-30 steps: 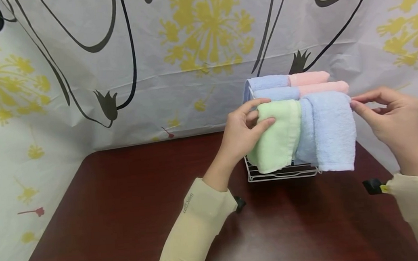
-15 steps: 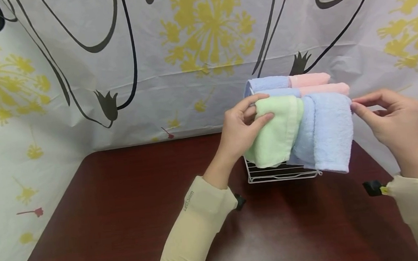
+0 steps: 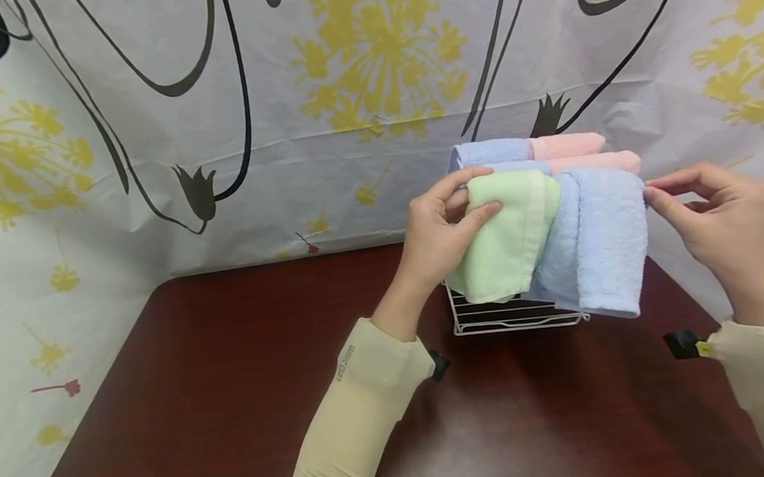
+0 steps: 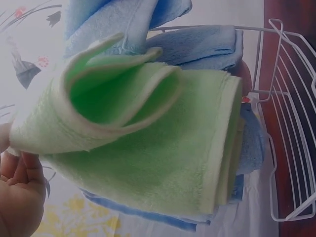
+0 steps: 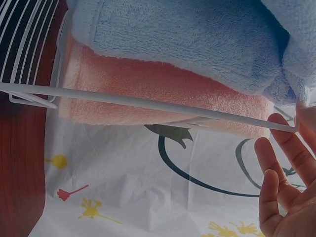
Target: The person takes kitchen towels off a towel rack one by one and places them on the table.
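Note:
My left hand (image 3: 436, 227) pinches the upper left edge of a light green towel (image 3: 516, 233), thumb in front. In the left wrist view the green towel (image 4: 168, 148) is folded, its top layers looped open. On the right, my right hand (image 3: 720, 218) pinches the upper right edge of a light blue towel (image 3: 611, 244). The right wrist view shows its fingers beside the end of a white rail (image 5: 163, 105), under the blue towel (image 5: 182, 44). Both towels hang side by side at the front of a white wire rack (image 3: 521, 326).
Behind them, blue towels (image 3: 492, 151) and pink towels (image 3: 568, 144) hang on further rails. The rack stands on a dark red-brown table (image 3: 233, 397), near its back right corner. A patterned white sheet (image 3: 324, 168) hangs behind the table.
The green towel has risen slightly and spread to the right in my left hand. The blue towel's lower part has shifted a little left. My right hand has hardly moved.

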Tool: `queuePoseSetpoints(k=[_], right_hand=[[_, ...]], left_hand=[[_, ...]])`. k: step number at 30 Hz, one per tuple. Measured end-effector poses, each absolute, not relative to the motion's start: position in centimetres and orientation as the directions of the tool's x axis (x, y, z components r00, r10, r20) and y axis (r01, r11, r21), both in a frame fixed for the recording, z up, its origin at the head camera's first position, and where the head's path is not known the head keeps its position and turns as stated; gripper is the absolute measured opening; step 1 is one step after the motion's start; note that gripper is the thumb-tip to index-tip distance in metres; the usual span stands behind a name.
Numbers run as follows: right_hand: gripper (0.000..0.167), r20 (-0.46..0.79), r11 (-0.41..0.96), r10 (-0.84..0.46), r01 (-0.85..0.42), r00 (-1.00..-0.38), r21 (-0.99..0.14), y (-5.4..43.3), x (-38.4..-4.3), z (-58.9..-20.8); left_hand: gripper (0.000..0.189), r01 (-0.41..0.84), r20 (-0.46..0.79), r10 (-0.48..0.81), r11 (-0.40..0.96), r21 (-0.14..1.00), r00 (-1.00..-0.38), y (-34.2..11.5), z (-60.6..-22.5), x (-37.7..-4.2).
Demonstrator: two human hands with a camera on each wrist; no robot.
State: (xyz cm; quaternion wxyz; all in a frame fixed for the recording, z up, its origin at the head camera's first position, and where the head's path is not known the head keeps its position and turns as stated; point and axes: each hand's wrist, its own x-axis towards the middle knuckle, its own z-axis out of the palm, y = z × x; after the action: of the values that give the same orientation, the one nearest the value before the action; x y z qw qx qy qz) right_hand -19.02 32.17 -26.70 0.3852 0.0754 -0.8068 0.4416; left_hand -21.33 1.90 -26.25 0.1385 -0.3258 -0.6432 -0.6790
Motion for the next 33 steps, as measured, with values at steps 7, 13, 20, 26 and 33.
queuePoseSetpoints(k=[7, 13, 20, 26, 33], right_hand=[[0.011, 0.691, 0.597, 0.218, -0.465, -0.690, -0.653, 32.1, -18.9, -26.8], [0.013, 0.689, 0.585, 0.226, -0.470, -0.689, -0.661, 32.1, -19.0, -26.8], [0.013, 0.675, 0.564, 0.235, -0.467, -0.700, -0.681, 32.2, -19.1, -26.9], [0.012, 0.676, 0.573, 0.233, -0.462, -0.699, -0.677, 32.0, -19.1, -27.0], [0.012, 0.684, 0.575, 0.234, -0.469, -0.691, -0.670, 32.0, -19.0, -26.9]], left_hand=[[0.038, 0.621, 0.658, 0.186, -0.222, 0.752, -0.730, 1.9, -26.4, -21.5], [0.039, 0.632, 0.675, 0.133, -0.256, 0.731, -0.726, 1.6, -26.0, -21.8], [0.039, 0.644, 0.684, 0.099, -0.262, 0.718, -0.723, 1.4, -25.7, -21.7], [0.038, 0.680, 0.709, -0.005, -0.287, 0.674, -0.705, 1.5, -25.3, -21.6], [0.038, 0.735, 0.703, -0.245, -0.365, 0.571, -0.668, 0.7, -25.3, -21.7]])
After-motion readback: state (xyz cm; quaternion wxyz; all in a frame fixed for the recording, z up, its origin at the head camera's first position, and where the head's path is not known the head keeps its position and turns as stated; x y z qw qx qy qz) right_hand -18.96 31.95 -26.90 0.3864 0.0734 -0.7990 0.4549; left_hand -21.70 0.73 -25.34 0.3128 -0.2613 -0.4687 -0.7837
